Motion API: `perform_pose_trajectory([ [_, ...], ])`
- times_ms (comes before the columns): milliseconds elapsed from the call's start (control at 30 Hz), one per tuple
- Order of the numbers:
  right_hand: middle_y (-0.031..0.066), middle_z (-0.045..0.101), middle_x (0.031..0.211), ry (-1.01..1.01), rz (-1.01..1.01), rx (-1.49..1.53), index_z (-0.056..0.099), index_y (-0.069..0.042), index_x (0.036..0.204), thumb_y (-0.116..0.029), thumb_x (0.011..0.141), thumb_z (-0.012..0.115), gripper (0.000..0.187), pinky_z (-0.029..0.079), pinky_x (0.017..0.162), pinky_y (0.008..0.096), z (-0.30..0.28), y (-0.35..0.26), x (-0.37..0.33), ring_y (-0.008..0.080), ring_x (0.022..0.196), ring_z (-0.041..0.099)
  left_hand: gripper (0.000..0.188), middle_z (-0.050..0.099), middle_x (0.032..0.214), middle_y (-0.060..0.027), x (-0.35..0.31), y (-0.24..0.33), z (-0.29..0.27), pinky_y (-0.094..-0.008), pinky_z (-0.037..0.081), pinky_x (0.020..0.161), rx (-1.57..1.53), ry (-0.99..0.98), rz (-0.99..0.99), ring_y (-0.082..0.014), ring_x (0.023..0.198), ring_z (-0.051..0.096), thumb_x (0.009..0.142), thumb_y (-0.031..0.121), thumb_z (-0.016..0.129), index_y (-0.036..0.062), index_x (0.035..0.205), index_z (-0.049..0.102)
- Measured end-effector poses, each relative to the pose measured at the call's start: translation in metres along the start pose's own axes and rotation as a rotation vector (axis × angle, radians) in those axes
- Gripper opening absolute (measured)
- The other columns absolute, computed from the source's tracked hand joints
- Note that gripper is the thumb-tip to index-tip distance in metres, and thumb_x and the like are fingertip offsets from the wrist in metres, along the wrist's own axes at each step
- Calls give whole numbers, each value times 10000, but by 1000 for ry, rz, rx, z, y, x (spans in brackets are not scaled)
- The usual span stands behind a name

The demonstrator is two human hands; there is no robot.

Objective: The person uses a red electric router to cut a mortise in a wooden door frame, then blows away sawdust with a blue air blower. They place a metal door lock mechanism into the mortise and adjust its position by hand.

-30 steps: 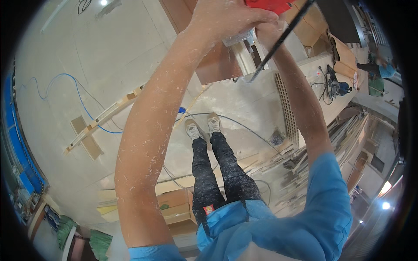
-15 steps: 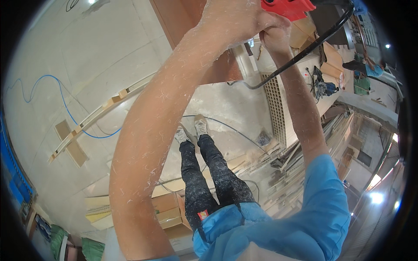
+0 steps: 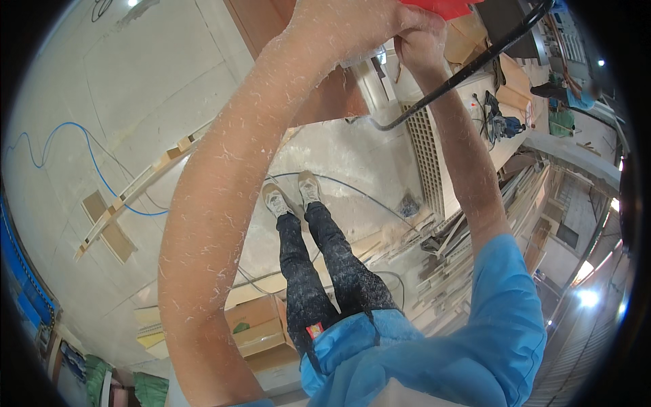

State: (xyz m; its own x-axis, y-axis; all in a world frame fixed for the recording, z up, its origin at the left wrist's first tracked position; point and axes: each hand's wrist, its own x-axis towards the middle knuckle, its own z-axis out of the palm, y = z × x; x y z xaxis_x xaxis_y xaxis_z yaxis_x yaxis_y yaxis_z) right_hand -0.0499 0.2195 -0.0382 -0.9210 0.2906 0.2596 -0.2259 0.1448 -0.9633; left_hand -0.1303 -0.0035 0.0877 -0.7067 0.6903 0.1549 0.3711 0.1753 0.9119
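At the top edge, my left hand is closed on a red corded power tool, mostly cut off by the frame. My right hand is closed against the same tool, touching the left hand. Most of the fingers are hidden, and the tool's exact kind does not show. From the tool a thick black cord curves down across my right forearm. A reddish-brown board lies beneath my hands and left forearm. Pale shavings cling to both arms.
A long wooden strip and a blue hose are on the left. A lattice-sided panel stands right of my legs, near stacked wood strips. An open cardboard box sits at lower left. Another person is far right.
Both my hands have shifted slightly left and up with the red tool, so less of it shows. The cord has moved left with it. My left foot has stepped a little to the left.
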Motion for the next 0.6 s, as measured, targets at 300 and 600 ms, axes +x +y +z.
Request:
perform_pose_trajectory([
  [300, 92, 727, 1075, -8, 9, -27, 686, 80, 1045, 86, 918, 629, 139, 590, 875, 354, -2, -5, -5, 209, 960, 707, 656, 712, 925, -241, 0, -19, 12, -451, 556, 800, 6, 124, 266, -425, 916, 705, 782, 469, 861, -51, 1098, 617],
  [600, 87, 721, 1079, -12, 11, -34, 680, 61, 1070, 73, 927, 626, 154, 589, 871, 350, -3, -8, -7, 203, 962, 703, 624, 724, 948, -236, -5, -10, 11, -432, 560, 820, 15, 78, 133, -405, 925, 713, 768, 440, 868, -33, 1096, 628],
])
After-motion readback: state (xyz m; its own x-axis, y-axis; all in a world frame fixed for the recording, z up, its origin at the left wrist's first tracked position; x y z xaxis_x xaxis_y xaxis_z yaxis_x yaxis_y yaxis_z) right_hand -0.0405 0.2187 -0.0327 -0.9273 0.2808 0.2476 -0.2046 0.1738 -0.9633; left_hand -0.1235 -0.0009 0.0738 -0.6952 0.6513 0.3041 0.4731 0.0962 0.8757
